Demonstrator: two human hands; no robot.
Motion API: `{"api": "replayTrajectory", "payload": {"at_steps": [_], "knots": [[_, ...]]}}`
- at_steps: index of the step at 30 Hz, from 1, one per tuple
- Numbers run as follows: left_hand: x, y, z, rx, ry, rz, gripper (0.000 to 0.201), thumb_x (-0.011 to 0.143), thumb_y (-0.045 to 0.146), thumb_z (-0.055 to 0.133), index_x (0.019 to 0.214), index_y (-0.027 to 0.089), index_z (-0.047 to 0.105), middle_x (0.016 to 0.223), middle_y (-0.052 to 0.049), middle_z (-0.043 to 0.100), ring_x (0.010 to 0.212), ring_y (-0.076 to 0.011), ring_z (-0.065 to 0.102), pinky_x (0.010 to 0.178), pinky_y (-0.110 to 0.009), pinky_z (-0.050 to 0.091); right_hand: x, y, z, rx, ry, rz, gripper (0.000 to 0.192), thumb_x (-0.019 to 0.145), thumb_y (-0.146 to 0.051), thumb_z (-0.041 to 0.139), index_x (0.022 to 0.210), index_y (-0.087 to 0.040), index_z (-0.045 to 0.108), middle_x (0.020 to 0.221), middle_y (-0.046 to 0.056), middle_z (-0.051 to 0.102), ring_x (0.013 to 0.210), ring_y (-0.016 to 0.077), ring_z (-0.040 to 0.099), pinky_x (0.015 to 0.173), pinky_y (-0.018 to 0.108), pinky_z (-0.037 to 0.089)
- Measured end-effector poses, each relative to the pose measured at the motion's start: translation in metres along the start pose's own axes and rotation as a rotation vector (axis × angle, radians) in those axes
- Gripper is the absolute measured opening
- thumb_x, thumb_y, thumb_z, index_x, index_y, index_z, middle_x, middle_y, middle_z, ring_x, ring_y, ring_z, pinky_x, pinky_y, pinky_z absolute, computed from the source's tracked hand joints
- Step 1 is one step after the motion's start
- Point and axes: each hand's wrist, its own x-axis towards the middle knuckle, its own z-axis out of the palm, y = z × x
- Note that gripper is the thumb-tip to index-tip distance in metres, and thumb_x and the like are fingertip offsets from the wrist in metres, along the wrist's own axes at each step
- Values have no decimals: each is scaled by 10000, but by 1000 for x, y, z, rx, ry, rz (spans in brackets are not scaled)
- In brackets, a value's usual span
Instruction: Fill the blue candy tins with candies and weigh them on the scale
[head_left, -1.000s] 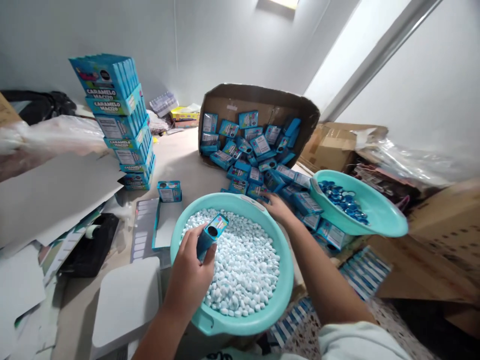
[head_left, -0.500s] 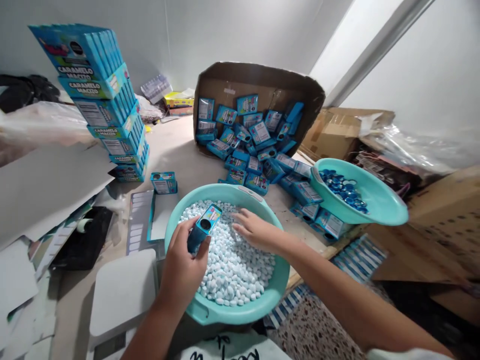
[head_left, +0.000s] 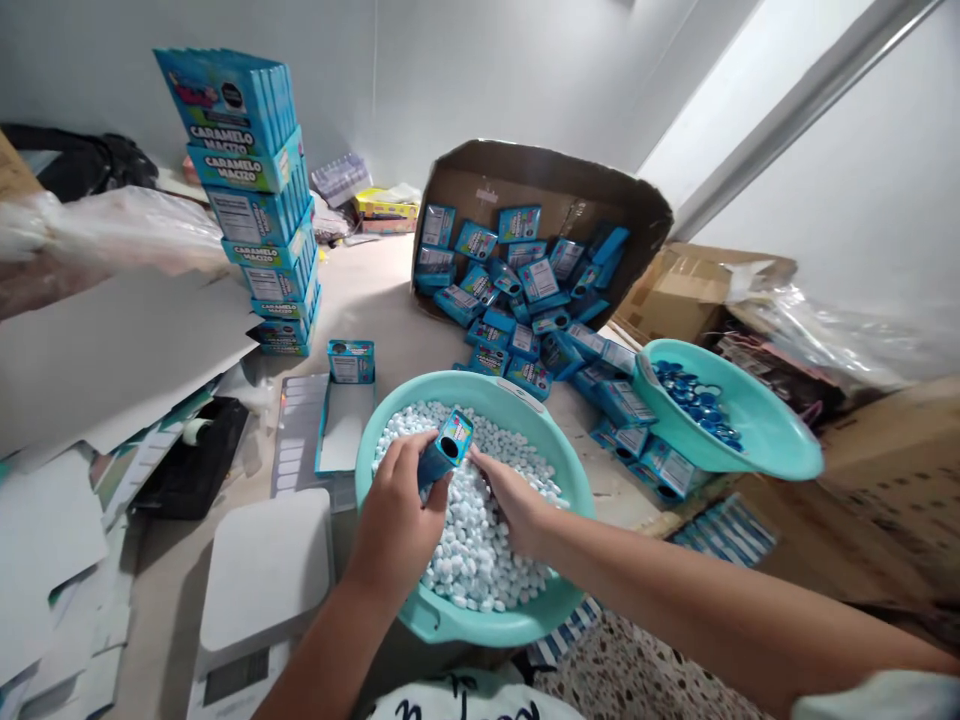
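My left hand (head_left: pixel 396 520) grips a small blue candy box (head_left: pixel 445 450), its open round mouth facing up, over a teal basin (head_left: pixel 570 480) filled with small white-blue candies (head_left: pixel 469 545). My right hand (head_left: pixel 512 500) rests among the candies just right of the box, fingers curled down into the pile; whether it holds any is hidden. Behind the basin, many small blue boxes (head_left: pixel 525 290) spill out of a tipped cardboard carton (head_left: pixel 540 180).
A tall stack of blue "Caramelo Macizo" packs (head_left: pixel 255 200) stands at the left. One single blue box (head_left: pixel 350 361) sits by flat sheets. A second teal basin (head_left: pixel 765 430) with blue caps is at the right. A white scale (head_left: pixel 266 570) lies front left; cardboard boxes at the right.
My right hand came back from the spilled boxes beyond the basin into the candies beside the held box. My left hand kept the box and raised it slightly.
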Motion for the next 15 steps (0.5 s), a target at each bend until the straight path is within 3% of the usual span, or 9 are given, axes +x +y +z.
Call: {"api": "replayTrajectory", "payload": {"at_steps": [2,6,9,11,15], "knots": [[0,0,0,-9,-14,12,345,950,164,586,1282,244,539,1217,-90,648,1179,-248,649,1015,-411,559,4,-4,16,160,1,93,589,900,-751,408,933,-268,744,773,81,749,784,260,730,752,425,595],[-1,-1,0,-18,18,16,354,950,147,577,1284,252,524,1224,-88,636,1181,-242,647,1008,-406,565,19,-13,34,281,71,15,516,942,-621,385,902,-238,728,726,59,738,764,254,723,748,409,594],[-2,-1,1,-27,52,19,363,944,144,587,1284,253,521,1213,-82,640,1168,-237,653,1002,-396,568,26,-16,36,324,91,-35,488,927,-590,388,890,-224,709,697,68,724,779,272,729,743,426,604],[-3,-1,1,-40,73,17,370,943,151,595,1291,250,518,1216,-83,644,1174,-237,653,1001,-389,568,29,-17,30,372,127,-145,409,880,-584,477,828,-231,677,672,73,712,783,284,733,734,435,617],[-2,-1,1,-59,55,-4,371,944,140,593,1295,241,526,1225,-88,650,1179,-241,651,1015,-396,562,34,-26,6,381,214,-527,327,771,-579,616,733,-259,561,653,42,684,768,264,734,721,424,648]]}}
